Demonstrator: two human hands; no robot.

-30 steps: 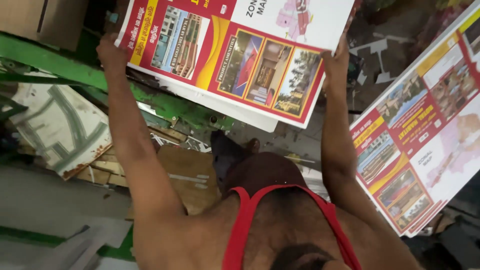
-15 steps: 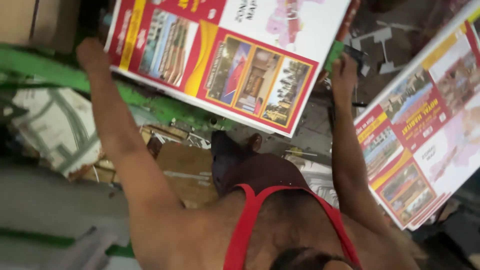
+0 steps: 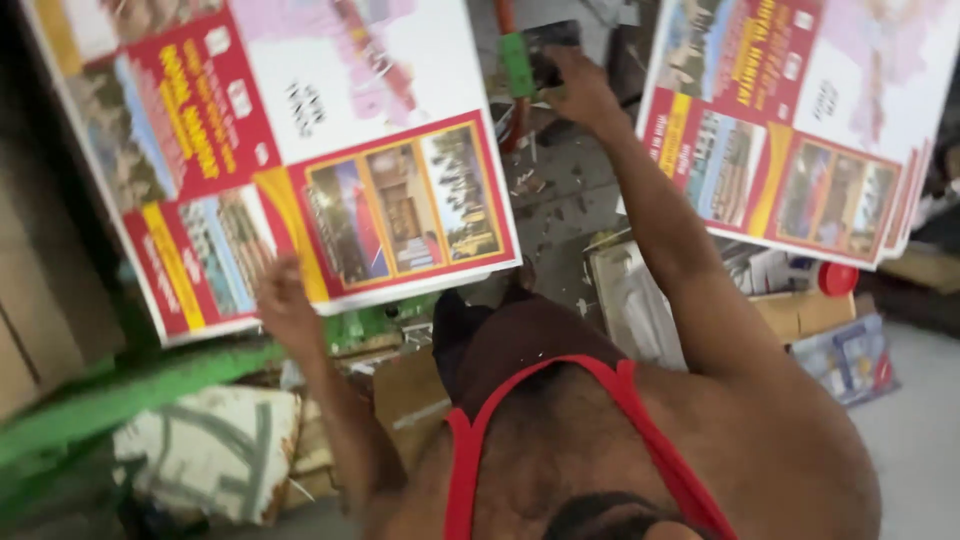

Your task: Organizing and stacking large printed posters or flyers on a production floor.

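A stack of large printed sheets (image 3: 300,150), red and yellow with photo panels, lies tilted at the upper left. My left hand (image 3: 283,300) grips its lower edge, blurred by motion. My right hand (image 3: 578,88) is stretched out far ahead, off the sheets, and touches a dark object (image 3: 548,42) beside a green handle (image 3: 517,62). Whether its fingers close around that object is unclear. A second stack of the same printed sheets (image 3: 800,130) lies at the upper right, just right of my right forearm.
A green metal frame (image 3: 140,395) runs under the left stack. Below it lies a white painted bundle (image 3: 205,450). Cardboard pieces (image 3: 800,312), a red round cap (image 3: 836,278) and a printed packet (image 3: 850,358) sit at the right. Scraps litter the grey floor (image 3: 560,190).
The view has swung, so the near stack now sits to the left. My left hand has slid down to its lower edge. My right hand has left the sheets and reached forward to the dark object.
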